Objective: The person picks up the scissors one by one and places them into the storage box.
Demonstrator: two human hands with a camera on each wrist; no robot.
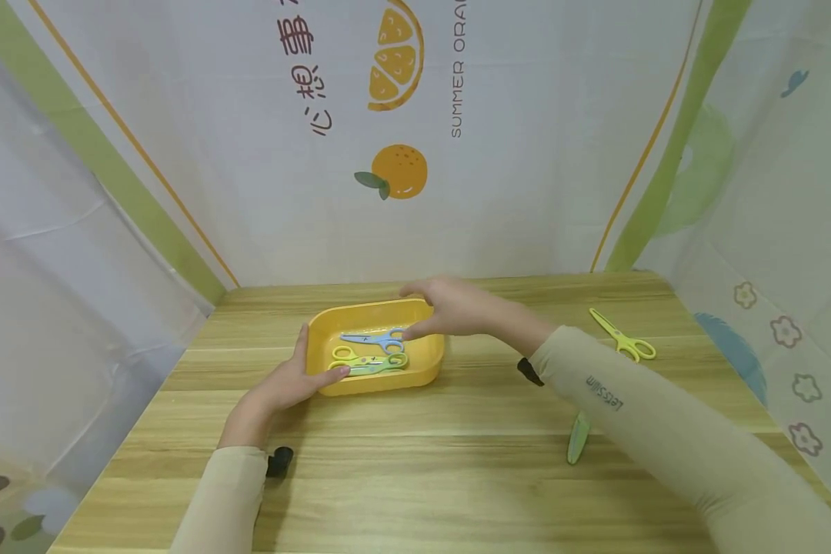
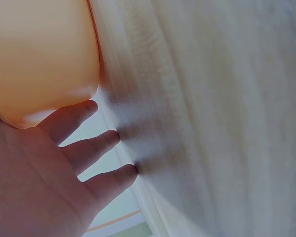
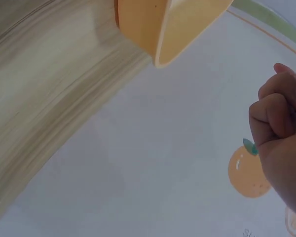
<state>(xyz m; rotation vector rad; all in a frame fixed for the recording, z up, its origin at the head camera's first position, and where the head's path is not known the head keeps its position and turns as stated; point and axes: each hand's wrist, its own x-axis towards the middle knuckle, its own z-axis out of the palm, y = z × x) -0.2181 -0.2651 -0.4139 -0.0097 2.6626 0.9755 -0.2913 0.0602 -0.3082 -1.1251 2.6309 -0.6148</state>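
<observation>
A yellow plastic tray (image 1: 425, 377) stands on the table, with blue scissors (image 1: 386, 340), yellow scissors (image 1: 344, 355) and green scissors (image 1: 388, 363) lying inside. My left hand (image 1: 287, 385) grips its left end, the thumb over the front rim and the fingers along the outside. In the left wrist view, several fingers of that hand spread beneath the tray's wall. My right hand (image 1: 453, 306) hovers around the tray's back right corner, thumb and index finger apart, thumb near the blue handles. The right wrist view shows its other fingers curled, holding nothing visible.
Another pair of yellow scissors (image 1: 623, 338) lies on the right of the wooden table (image 1: 415, 477). Nearer the front, a green scissors blade (image 1: 578, 438) shows beside the right sleeve, which hides the rest. A printed white curtain (image 1: 512, 192) hangs behind the table.
</observation>
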